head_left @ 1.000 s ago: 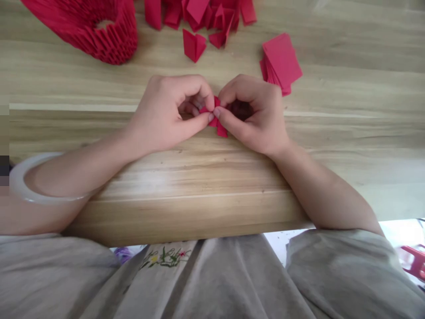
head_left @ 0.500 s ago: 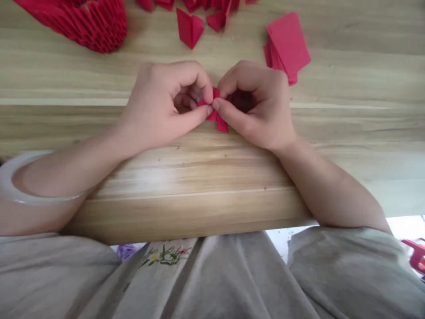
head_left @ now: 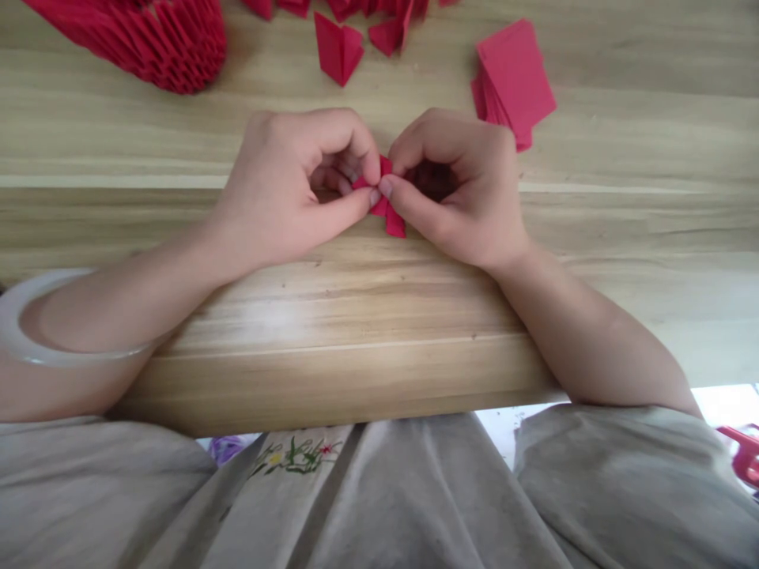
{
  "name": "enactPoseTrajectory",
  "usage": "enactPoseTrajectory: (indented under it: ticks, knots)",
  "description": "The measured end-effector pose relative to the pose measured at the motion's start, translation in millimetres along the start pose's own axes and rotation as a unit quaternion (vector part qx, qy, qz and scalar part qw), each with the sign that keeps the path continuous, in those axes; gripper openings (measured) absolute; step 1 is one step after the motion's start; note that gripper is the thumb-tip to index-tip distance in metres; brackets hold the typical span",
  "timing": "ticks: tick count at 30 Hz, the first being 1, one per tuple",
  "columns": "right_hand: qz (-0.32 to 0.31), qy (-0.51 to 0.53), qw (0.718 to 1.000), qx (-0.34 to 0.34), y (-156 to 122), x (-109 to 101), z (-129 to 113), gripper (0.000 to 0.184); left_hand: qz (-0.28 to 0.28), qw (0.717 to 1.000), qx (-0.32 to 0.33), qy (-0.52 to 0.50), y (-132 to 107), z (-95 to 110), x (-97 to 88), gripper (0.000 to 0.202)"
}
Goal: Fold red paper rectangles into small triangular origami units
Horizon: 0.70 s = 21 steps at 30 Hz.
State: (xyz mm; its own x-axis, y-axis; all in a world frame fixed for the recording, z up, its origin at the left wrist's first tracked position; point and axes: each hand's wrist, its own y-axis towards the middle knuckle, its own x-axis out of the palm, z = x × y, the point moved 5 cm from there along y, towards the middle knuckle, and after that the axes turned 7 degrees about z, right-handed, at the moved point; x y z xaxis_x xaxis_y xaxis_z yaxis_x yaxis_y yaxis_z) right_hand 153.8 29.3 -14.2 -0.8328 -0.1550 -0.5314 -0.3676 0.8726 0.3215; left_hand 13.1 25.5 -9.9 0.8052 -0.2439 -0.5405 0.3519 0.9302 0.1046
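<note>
A small folded piece of red paper [head_left: 395, 221] is pinched between both hands just above the wooden table. My left hand [head_left: 296, 182] grips its left side with thumb and index finger, the other fingers curled. On the other side my right hand [head_left: 468, 186] holds it the same way, so the two thumb tips nearly meet over it. The fingertips hide much of the paper's middle. Beyond my right hand lies a stack of flat red paper rectangles [head_left: 515, 75].
At the far left stands a red structure of interlocked folded paper pieces [head_left: 171, 47]. A folded red triangle [head_left: 339, 49] and several more red pieces [head_left: 392, 32] lie at the back. The wooden table's [head_left: 368, 387] front edge runs before my lap. Something red [head_left: 741, 454] shows at lower right.
</note>
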Motion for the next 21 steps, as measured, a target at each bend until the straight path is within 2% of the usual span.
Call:
enactPoseTrajectory:
  ticks: [8, 21]
  knots:
    - [-0.004, 0.000, 1.000, 0.030, -1.4, 0.7, 2.8, 0.022, 0.000, 1.000, 0.006, 0.008, -0.2, 1.9, 0.4, 0.007]
    - [-0.010, -0.006, 1.000, 0.009, -0.1, 0.6, 0.7, 0.021, -0.001, 1.000, 0.012, 0.014, 0.2, 4.3, 1.1, 0.009]
